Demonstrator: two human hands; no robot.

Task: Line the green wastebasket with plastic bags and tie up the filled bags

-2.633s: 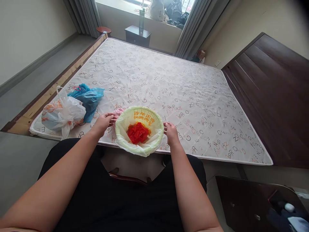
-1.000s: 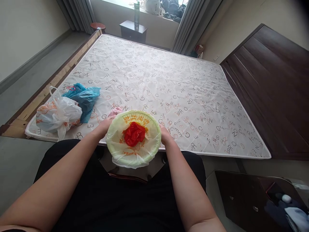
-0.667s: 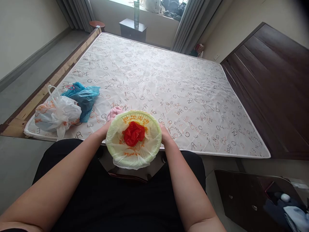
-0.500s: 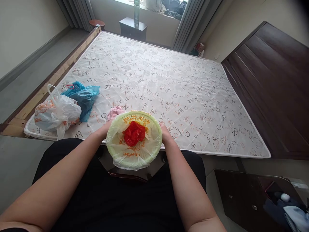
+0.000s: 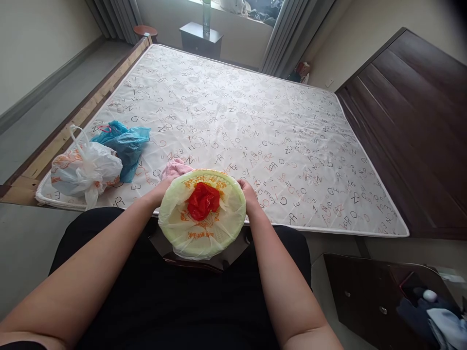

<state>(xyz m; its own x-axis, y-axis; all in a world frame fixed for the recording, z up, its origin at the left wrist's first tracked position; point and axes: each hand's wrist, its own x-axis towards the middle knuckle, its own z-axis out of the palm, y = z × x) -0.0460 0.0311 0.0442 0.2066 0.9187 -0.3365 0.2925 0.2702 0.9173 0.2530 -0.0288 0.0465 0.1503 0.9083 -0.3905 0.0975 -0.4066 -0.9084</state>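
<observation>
I'm in a bedroom: a wide white mattress printed with scattered letters (image 5: 233, 121) fills the middle, with a dark brown panelled headboard (image 5: 412, 131) on the right. At the far side I see 1 small dark bedside cabinet (image 5: 201, 40) and 2 long grey curtains (image 5: 292, 36) framing a bright window (image 5: 251, 8).

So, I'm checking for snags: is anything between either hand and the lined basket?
Nothing visible: the left hand and right hand flank the lined basket. The pink cloth lies just beyond the left hand, whose fingers are hidden, so a caught edge can't be ruled out.
</observation>
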